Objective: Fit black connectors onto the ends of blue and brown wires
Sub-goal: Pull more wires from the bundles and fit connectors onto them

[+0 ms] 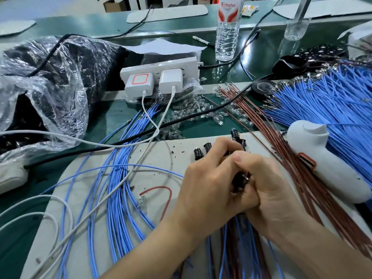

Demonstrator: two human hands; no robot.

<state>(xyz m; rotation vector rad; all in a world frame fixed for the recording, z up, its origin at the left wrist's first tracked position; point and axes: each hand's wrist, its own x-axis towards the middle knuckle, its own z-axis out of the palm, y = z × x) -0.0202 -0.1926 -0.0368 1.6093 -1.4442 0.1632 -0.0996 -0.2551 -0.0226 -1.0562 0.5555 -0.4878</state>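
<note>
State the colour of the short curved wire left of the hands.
The wire is red; head view.

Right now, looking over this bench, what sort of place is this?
Probably a small wiring assembly workshop: large bundles of blue wires and brown wires with metal-tipped ends, loose black connectors on the work mat, and a white handheld tool lying beside them.
</note>
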